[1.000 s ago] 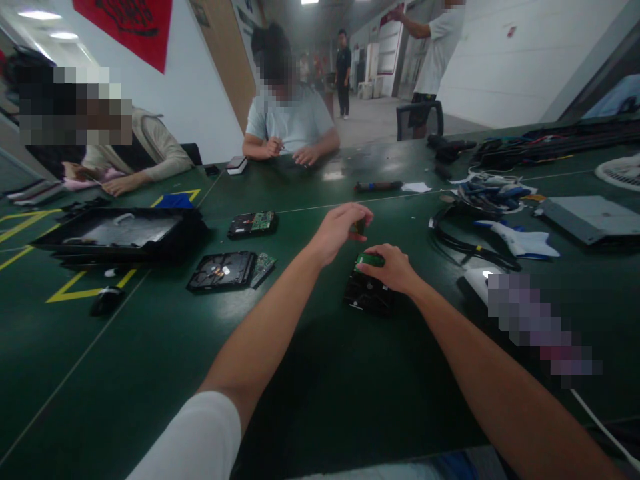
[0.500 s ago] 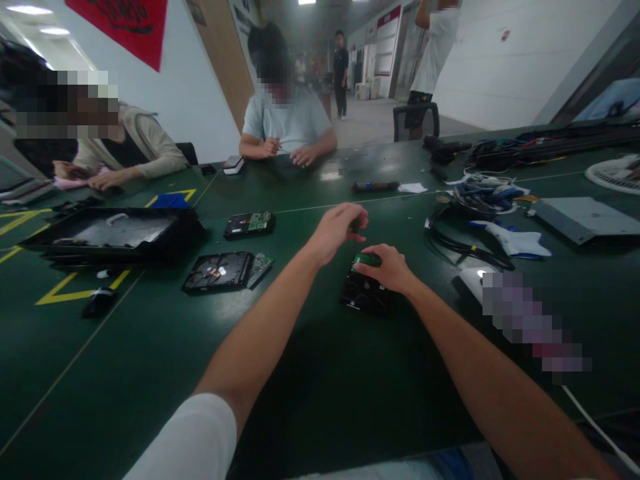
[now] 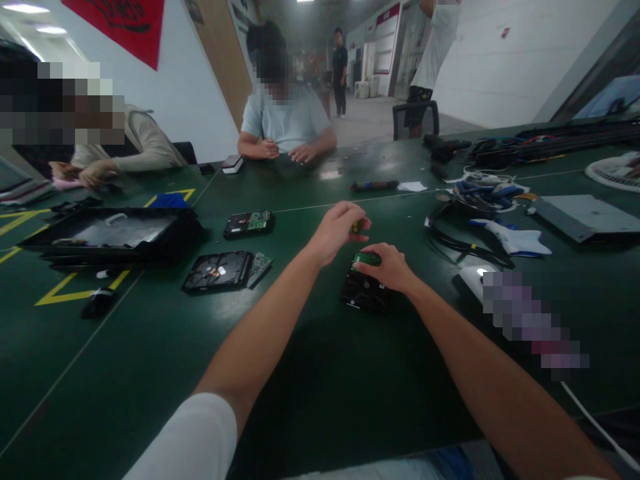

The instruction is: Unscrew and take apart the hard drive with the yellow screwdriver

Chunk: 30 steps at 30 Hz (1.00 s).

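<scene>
A black drive (image 3: 364, 291) lies flat mid-bench (image 3: 320, 373), a green board (image 3: 367, 259) at its far end. The right hand (image 3: 387, 267) rests on it, fingers curled down over the board. The left hand (image 3: 337, 230) hovers just beyond, fingers pinched narrow on a small dark tool (image 3: 356, 227). Two more drives (image 3: 220, 270) lie well apart toward the bench's left edge

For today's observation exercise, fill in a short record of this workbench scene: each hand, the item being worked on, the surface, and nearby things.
Left hand: left hand raised above the drive, fingers closed on a small tool
Right hand: right hand rests on the hard drive, fingertips at its green circuit board
Surface: green table
Nearby: two more opened drives, black tray, cables
Others: two seated people across the table
</scene>
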Available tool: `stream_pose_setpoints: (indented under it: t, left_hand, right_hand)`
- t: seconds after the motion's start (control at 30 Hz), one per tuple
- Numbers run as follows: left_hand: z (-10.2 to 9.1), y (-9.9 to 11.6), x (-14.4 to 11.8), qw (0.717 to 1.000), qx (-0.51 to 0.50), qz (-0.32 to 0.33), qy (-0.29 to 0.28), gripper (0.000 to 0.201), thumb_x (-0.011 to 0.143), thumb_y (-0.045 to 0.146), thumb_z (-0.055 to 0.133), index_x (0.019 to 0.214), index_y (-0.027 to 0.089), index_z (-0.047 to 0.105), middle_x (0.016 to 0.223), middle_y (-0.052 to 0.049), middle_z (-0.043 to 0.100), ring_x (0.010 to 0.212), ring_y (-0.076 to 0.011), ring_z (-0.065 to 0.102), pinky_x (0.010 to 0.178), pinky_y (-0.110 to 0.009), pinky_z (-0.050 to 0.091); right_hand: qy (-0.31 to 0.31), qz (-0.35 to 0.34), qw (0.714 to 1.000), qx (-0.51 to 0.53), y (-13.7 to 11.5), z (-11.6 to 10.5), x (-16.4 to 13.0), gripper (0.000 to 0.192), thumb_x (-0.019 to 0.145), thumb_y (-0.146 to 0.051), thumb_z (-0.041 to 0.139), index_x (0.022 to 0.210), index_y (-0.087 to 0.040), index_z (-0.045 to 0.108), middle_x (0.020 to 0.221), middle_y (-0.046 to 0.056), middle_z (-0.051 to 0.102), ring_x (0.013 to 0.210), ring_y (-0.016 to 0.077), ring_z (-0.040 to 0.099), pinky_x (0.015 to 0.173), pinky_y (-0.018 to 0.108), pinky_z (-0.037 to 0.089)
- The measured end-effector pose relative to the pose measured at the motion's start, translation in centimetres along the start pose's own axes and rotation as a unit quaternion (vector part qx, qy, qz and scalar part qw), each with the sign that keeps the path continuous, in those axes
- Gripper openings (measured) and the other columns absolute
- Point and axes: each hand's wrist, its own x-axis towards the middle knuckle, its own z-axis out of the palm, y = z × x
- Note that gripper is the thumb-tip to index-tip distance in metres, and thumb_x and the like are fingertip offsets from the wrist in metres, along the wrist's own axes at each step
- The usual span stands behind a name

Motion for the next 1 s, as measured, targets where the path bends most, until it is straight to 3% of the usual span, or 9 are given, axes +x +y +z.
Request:
stream_pose_setpoints:
  t: [0.17,0.37,0.63,0.83,1.0]
  left_hand:
    - [-0.42,0.08,0.05,0.997,0.071,0.032,-0.009,0.017,0.095,0.033,0.062,0.092,0.019,0.071,0.109,-0.01,0.071,0.103,-0.0209,0.066,0.073,-0.029,0.065]
    - [-0.37,-0.2,0.2,0.999,-0.031,-0.026,0.003,0.015,0.092,0.032,0.063,0.095,0.018,0.066,0.087,-0.008,0.07,0.086,-0.0214,0.07,0.071,-0.037,0.066]
    - [-0.13,0.66,-0.36,0.998,0.05,0.029,0.024,0.023,0.087,0.034,0.061,0.083,0.015,0.074,0.097,-0.01,0.065,0.091,-0.0198,0.061,0.064,-0.026,0.06]
    - [0.02,0.39,-0.34,1.0,-0.001,-0.017,-0.015,0.02,0.088,0.034,0.062,0.097,0.017,0.068,0.088,-0.009,0.068,0.086,-0.0213,0.066,0.063,-0.031,0.062]
    - [0.3,0.32,-0.44,1.0,-0.016,-0.006,-0.006,0.014,0.086,0.031,0.065,0.087,0.017,0.063,0.088,-0.008,0.069,0.087,-0.02,0.067,0.07,-0.035,0.065]
  right_hand:
    - [-0.007,0.006,1.0,0.0,-0.05,-0.15,-0.02,0.047,0.092,-0.063,0.077,0.127,-0.031,0.078,0.13,0.009,0.076,0.127,0.0374,0.065,0.106,0.056,0.049]
    - [-0.007,0.003,1.0,-0.005,-0.16,-0.2,0.01,0.045,0.093,-0.062,0.077,0.126,-0.032,0.079,0.13,0.008,0.077,0.127,0.037,0.066,0.104,0.053,0.05]
    - [-0.006,-0.002,1.0,0.002,0.0,-0.21,0.0,0.048,0.092,-0.063,0.077,0.127,-0.031,0.079,0.128,0.009,0.077,0.124,0.0372,0.067,0.104,0.054,0.051]
    - [-0.005,0.0,1.0,-0.003,0.08,-0.09,0.05,0.047,0.092,-0.061,0.078,0.128,-0.03,0.078,0.13,0.009,0.076,0.126,0.0381,0.066,0.103,0.054,0.05]
    - [-0.004,0.004,1.0,-0.005,0.04,-0.05,0.07,0.046,0.092,-0.061,0.078,0.126,-0.031,0.079,0.13,0.009,0.076,0.127,0.0385,0.065,0.103,0.053,0.049]
